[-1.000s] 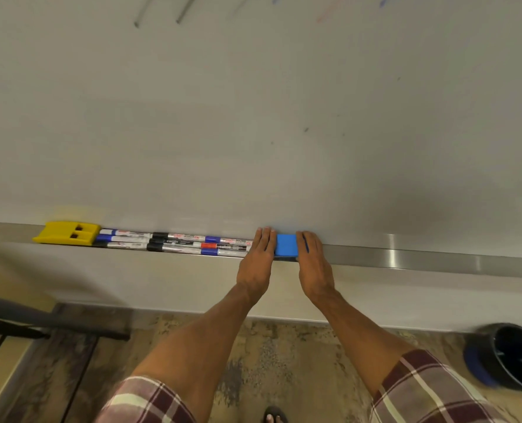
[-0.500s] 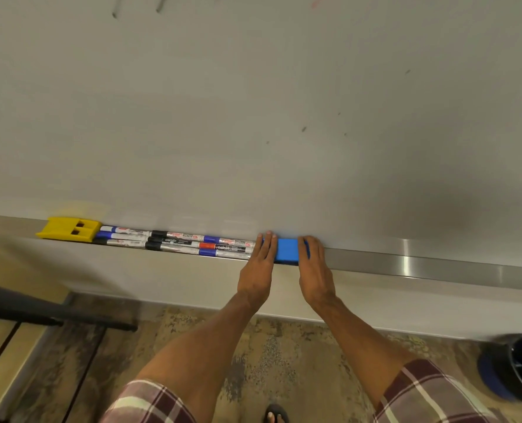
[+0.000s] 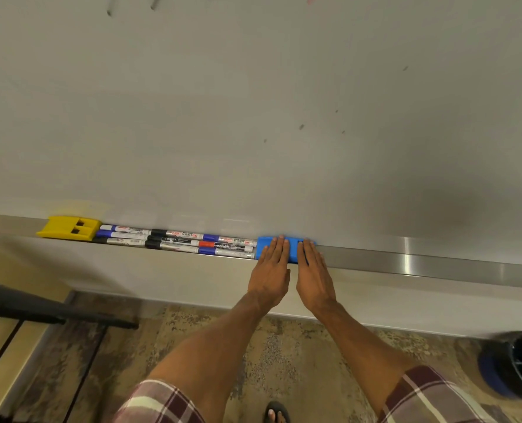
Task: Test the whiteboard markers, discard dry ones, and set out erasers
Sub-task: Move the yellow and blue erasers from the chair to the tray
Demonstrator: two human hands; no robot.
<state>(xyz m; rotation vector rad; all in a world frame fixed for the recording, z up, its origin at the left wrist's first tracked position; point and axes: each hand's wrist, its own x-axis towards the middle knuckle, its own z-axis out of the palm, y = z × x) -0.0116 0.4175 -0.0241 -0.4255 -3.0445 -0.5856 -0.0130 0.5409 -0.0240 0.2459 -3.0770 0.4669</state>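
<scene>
A blue eraser lies in the metal tray under the whiteboard. My left hand and my right hand both rest flat on top of it, fingers straight, side by side. Left of the blue eraser, several markers with black, blue and red caps lie in rows along the tray. A yellow eraser sits at the left end of the markers.
A dark bin with a blue base stands on the floor at the lower right. A black metal frame and wooden slats are at the lower left. Faint marker strokes show at the top of the board.
Both hands have come closer together on top of the blue eraser, covering more of it. The eraser sits where it was, against the marker ends.
</scene>
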